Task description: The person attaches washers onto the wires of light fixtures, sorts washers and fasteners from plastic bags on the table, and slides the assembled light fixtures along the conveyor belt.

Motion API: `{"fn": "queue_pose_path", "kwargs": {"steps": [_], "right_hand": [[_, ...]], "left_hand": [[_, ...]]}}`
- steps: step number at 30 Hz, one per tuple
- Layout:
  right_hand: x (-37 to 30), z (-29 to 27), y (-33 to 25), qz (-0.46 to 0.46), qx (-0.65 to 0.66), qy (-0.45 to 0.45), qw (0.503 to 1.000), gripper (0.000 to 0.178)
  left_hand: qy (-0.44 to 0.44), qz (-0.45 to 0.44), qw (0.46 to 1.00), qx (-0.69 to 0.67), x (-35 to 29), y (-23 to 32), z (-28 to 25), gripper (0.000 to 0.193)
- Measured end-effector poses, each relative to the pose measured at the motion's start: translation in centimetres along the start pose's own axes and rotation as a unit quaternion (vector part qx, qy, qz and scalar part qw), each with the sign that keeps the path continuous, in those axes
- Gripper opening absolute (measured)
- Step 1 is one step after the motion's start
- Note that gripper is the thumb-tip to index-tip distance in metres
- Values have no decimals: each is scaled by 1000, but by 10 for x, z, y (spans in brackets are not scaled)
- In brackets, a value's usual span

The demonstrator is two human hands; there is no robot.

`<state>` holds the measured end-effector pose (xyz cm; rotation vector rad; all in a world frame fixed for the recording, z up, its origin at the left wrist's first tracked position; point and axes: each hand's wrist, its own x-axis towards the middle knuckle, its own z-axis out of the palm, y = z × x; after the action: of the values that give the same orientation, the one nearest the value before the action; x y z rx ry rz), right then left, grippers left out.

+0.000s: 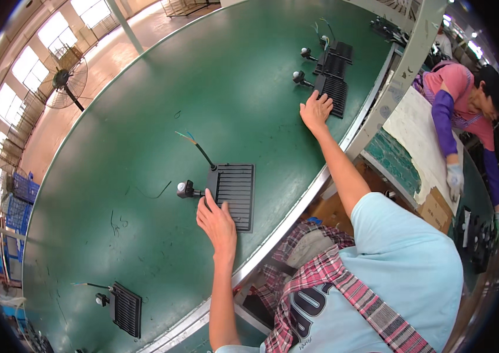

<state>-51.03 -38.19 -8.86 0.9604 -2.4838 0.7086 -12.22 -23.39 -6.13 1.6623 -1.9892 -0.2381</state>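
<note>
A black floodlight [235,200] with a ribbed back lies flat on the green table in front of me. On its left side sits a round motion sensor [186,189] with a white dome, and a short black cable [204,154] with bare coloured wire ends rises from its top corner. My left hand [217,226] touches the near left edge of this floodlight, fingers stretched out. Farther off to the right, my right hand [317,110] rests with spread fingers on a second floodlight [335,94]. That one has its own sensor [299,77] on the left.
More floodlights [339,52] lie in a row beyond my right hand. Another floodlight [126,310] is at the near left. Loose black wire bits [158,191] dot the table [132,135]. A metal post [411,59] stands at the right; a co-worker [467,100] bends behind it.
</note>
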Motion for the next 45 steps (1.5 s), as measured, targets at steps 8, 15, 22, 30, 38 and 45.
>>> {"fn": "queue_pose_path", "kwargs": {"steps": [8, 15, 22, 30, 38, 45], "right_hand": [[-66, -70, -24, -226, 60, -159, 959, 38], [-161, -172, -71, -358, 223, -360, 832, 34], [-181, -207, -106, -386, 408, -298, 772, 29], [-219, -200, -176, -255, 635, -547, 482, 23], [-243, -202, -188, -302, 566, -675, 363, 21], [-261, -214, -175, -350, 542, -638, 419, 19]], "left_hand": [[-3, 50, 998, -40, 10, -31, -22, 49], [-75, 72, 992, -71, -4, -46, -58, 49], [-94, 31, 993, -58, -50, -78, -112, 44], [-3, -41, 995, -91, -68, -64, -122, 34], [199, -158, 884, -392, -38, -11, -122, 25], [288, -260, 735, -556, -61, -15, -106, 21]]}}
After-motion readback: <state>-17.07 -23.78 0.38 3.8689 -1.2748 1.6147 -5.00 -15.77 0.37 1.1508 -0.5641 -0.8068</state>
